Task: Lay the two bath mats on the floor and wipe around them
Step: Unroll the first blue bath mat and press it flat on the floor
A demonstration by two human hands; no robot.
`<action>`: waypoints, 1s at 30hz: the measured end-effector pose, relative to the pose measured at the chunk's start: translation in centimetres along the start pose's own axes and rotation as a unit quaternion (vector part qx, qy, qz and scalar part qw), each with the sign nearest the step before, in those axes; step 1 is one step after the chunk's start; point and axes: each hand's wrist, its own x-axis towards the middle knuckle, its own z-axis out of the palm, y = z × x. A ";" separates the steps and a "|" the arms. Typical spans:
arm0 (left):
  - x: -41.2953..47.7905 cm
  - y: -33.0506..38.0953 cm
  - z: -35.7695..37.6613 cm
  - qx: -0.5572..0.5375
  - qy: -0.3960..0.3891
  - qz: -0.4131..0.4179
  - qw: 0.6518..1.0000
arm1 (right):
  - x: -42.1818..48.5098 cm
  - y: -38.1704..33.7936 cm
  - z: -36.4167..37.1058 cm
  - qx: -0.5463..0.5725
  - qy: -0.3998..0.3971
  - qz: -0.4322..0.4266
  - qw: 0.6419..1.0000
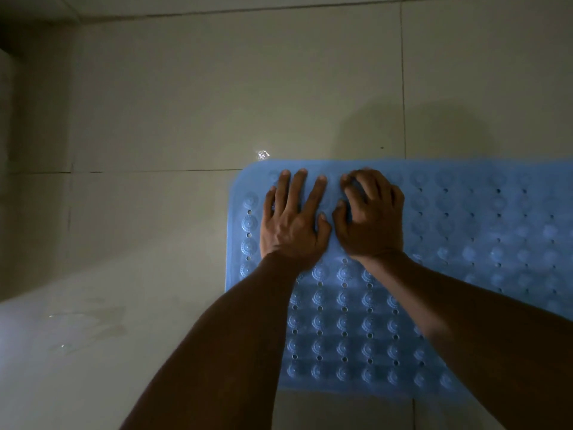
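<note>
Over on the left the room falls into shadow, where a dark wall (34,119) meets the floor (186,103). The floor is pale tile, crossed by thin grout lines. Low on the left a wet patch (86,321) shines dully on a tile. Further in, a small glint of water (263,155) sits on the floor just beside the mat's far left corner.

The mat (465,243) is blue and lies flat on the floor, filling the middle and right of the scene and running out past the right edge. Its corners are rounded. Rows of round raised bumps cover it, with small holes between them. The far part on the right looks blurred.

The person leans over it with both bare forearms reaching in from below. The left hand (291,225) rests on the mat near its far left corner. Its grip is wide and holds nothing: the fingers are straight and spread, palm down, the tips close to the far edge. The right hand (370,221) is just beside it, thumbs nearly touching. Its fingers are bent at the knuckles, with the tips down on the mat. I cannot tell whether that grip pinches any of the mat or only presses on it.
</note>
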 end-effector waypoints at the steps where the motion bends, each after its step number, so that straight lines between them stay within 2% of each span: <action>1: 0.2 -0.1 0.0 0.002 -0.004 0.002 1.000 | 0.1 0.0 0.0 -0.001 -0.001 0.003 1.000; 5: 0.2 0.0 0.0 0.005 0.005 0.007 1.000 | 0.2 0.0 -0.1 -0.007 -0.011 0.009 1.000; 14: -0.7 0.0 0.9 -0.008 0.019 0.002 1.000 | -0.5 0.5 0.6 0.001 0.022 -0.025 0.999; 18: -8.0 0.2 0.9 -0.036 0.008 -0.012 0.999 | -5.2 0.5 -1.5 0.008 -0.013 -0.068 0.998; 22: -19.2 0.9 2.4 -0.025 0.014 -0.026 0.999 | -14.8 -0.8 -2.8 0.020 -0.058 -0.028 0.998; 25: -20.8 0.8 2.7 -0.018 0.018 -0.023 0.999 | -19.0 -1.0 -2.3 0.011 -0.048 -0.045 0.998; 30: -20.5 1.0 2.4 -0.024 0.008 -0.018 1.000 | -19.8 -0.4 -2.1 0.004 -0.034 -0.056 0.998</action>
